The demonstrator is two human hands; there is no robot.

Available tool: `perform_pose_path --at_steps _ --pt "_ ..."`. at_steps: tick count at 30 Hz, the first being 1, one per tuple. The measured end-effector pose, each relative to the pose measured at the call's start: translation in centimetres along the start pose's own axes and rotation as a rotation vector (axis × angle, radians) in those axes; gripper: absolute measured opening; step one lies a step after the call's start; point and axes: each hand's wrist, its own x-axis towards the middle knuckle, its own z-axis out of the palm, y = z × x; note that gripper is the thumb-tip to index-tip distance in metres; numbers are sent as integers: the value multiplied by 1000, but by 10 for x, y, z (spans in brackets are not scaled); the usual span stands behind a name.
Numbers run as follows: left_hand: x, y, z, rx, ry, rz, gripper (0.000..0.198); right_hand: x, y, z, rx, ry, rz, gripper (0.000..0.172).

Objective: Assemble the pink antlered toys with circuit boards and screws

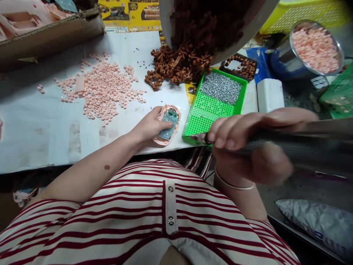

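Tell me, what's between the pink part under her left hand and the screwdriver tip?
Only bare white table and the green tray edge, seen from the head view.

Bare table [41,125] leftward; pink pieces [102,88], brown parts [176,66], green tray [217,106] beyond.
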Motion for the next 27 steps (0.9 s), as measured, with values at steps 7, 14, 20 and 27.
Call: perform_pose_path --at_steps 7,14,20,27 --pt "-3 23 -26 870 128 143 53 3 -33 -48 -271 157 -148 21" --pt "20 39 -1 1268 176 707 32 -18 -50 -68 -292 319 -127 24" --pt "65 40 57 1428 -96 821 11 -27 -52 -78 -244 312 -88 27" --pt "83 38 67 1499 -225 689 9 -31 -53 -92 -543 291 -47 22"
